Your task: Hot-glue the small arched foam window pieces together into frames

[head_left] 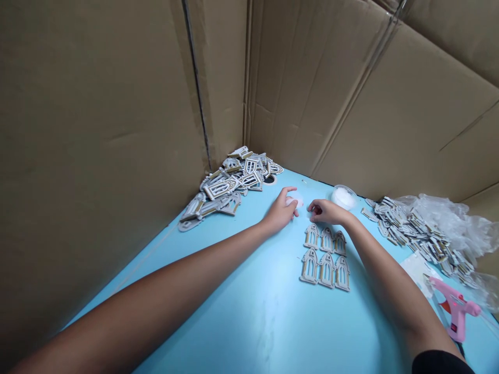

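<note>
Near the far middle of the blue table, my left hand (pixel 281 210) curves its thumb and fingers around a small whitish, see-through object (pixel 295 201); its kind is unclear. Just to the right, my right hand (pixel 324 211) is closed with the fingertips together, low over the table. Whatever those fingertips may hold is too small to tell. Below the right hand, small arched window-shaped pieces (pixel 326 270), grey-white with gold-brown edges, lie in two rows of three. A round clear tub (pixel 343 197) with white contents stands just behind the right wrist.
A heap of larger arched window pieces (pixel 234 182) lies at the back left. To the right are piled small pieces (pixel 424 234), a crumpled clear plastic bag (pixel 448 218) and a pink glue gun (pixel 456 309). Cardboard walls (pixel 312 88) enclose the table's back and left.
</note>
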A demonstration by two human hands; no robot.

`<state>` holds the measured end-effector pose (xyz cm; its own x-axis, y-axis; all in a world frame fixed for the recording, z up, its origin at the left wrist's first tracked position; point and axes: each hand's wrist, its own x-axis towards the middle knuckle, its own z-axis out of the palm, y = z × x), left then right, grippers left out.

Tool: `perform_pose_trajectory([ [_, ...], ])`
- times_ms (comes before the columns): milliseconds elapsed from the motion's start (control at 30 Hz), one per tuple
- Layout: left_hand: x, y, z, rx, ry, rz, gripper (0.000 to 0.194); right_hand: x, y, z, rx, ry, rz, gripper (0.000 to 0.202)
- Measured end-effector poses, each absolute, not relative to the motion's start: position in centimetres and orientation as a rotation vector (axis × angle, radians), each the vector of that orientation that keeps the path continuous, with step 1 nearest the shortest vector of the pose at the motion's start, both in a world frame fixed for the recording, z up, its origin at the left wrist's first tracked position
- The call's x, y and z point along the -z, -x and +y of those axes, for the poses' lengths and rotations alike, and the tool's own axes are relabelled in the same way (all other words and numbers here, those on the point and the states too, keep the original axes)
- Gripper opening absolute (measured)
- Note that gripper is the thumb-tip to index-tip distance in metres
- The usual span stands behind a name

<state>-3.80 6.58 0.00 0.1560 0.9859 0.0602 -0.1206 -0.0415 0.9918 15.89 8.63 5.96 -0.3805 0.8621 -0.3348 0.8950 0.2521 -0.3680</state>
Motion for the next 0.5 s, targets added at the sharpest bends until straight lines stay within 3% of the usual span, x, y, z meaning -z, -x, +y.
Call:
perform_pose_trajectory([
  [233,-0.01,3.92,6.53,-1.182,-1.238,0.983,0.044,-6.26,-16.46,8.83,0.817,-1.701,2.474,0.033],
  [500,-0.12,3.96,6.51,-1.162,-1.243,0.999,0.043,-6.01,-16.46,8.84,0.795,-1.621,2.452,0.018],
])
